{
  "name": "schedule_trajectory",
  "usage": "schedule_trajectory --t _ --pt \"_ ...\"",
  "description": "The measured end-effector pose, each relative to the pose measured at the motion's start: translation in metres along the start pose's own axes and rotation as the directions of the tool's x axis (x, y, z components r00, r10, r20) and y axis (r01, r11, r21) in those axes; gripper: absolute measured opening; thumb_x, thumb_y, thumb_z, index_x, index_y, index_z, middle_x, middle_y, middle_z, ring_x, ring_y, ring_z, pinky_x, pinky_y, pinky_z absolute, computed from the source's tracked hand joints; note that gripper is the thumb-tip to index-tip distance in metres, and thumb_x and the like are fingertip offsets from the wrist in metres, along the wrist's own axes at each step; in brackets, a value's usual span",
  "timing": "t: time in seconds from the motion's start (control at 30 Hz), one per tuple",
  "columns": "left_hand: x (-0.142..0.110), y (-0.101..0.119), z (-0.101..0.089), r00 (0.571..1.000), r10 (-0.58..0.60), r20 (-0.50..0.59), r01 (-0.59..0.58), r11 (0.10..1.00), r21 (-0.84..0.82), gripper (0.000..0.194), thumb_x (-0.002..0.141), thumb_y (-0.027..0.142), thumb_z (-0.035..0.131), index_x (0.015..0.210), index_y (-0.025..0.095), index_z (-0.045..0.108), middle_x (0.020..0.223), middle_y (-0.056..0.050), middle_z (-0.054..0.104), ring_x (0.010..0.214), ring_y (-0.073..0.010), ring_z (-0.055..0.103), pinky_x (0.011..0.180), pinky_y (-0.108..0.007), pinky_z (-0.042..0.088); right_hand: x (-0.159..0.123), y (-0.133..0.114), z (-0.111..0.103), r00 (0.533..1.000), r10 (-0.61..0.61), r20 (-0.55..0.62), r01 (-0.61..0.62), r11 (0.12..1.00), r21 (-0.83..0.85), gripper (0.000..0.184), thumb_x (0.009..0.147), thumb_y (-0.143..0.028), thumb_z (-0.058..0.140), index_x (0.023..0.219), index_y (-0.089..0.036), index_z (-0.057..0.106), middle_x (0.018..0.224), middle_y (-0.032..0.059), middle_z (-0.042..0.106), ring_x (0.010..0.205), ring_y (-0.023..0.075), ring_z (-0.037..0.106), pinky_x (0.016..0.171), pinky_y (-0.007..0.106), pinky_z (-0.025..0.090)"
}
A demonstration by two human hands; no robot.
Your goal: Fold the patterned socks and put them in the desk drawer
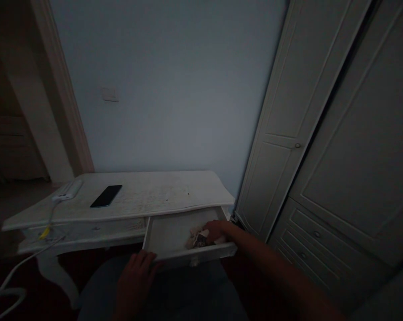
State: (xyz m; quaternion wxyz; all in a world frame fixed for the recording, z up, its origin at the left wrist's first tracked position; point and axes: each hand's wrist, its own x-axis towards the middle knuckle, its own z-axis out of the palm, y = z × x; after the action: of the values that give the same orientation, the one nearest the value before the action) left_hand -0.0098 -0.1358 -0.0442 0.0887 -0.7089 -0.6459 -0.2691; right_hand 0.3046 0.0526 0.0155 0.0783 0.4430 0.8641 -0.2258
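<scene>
Pale bundle (195, 237): in drawer (168, 234), against right hand (215, 231) | grip: cannot tell | left hand (139, 266): half-curled at drawer corner, hold unclear

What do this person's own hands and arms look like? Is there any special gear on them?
Just ordinary human hands: the left hand and right hand show no gloves. The right forearm is bare, with no sleeve where it shows. No cables or markings stand out, but the picture is too dim to rule out small things such as a ring.
</scene>
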Motion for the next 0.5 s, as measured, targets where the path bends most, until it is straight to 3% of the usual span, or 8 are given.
schedule_trajectory --t 0.1,0.17,0.33,0.5 --pt "0.002 0.001 -0.003 0.998 -0.005 0.070 0.002 0.999 0.038 0.020 0.101 0.034 0.057 0.103 0.028 0.075 0.108 -0.006 0.074 0.102 -0.0283 0.064 0.092 -0.041 0.052 -0.010 0.006 0.004 0.999 -0.018 -0.034 0.020 0.999 0.048 0.035 0.064 -0.032 0.084 0.098 -0.025 0.084 0.094 0.0034 0.082 0.089 0.0287 0.077 0.075 0.033 0.055" --pt "0.003 0.001 -0.005 0.994 -0.029 0.109 0.023 0.998 0.050 0.021 0.101 0.035 0.056 0.103 0.027 0.075 0.110 -0.006 0.074 0.103 -0.0284 0.064 0.091 -0.041 0.052 -0.004 -0.005 0.010 0.997 -0.066 -0.035 0.069 0.993 0.092 0.037 0.068 -0.034 0.083 0.104 -0.025 0.083 0.100 0.0012 0.082 0.093 0.0264 0.076 0.077 0.030 0.055" --pt "0.004 0.000 -0.008 0.990 -0.041 0.139 0.031 0.997 0.070 0.026 0.103 0.034 0.050 0.105 0.029 0.076 0.112 -0.005 0.075 0.107 -0.0269 0.064 0.092 -0.039 0.053 0.046 -0.074 0.030 0.977 -0.211 -0.006 0.209 0.966 0.153 0.041 0.071 -0.035 0.083 0.112 -0.028 0.079 0.111 -0.0014 0.081 0.101 0.0252 0.075 0.083 0.029 0.053" --pt "0.006 -0.004 -0.008 0.987 -0.040 0.154 0.026 0.995 0.093 0.029 0.104 0.037 0.050 0.115 0.027 0.075 0.118 -0.007 0.075 0.110 -0.0283 0.065 0.090 -0.039 0.054 0.088 -0.138 0.048 0.974 -0.214 -0.069 0.223 0.963 0.152 0.068 0.071 -0.045 0.087 0.133 -0.032 0.064 0.130 0.0059 0.073 0.113 0.0331 0.069 0.089 0.041 0.054"
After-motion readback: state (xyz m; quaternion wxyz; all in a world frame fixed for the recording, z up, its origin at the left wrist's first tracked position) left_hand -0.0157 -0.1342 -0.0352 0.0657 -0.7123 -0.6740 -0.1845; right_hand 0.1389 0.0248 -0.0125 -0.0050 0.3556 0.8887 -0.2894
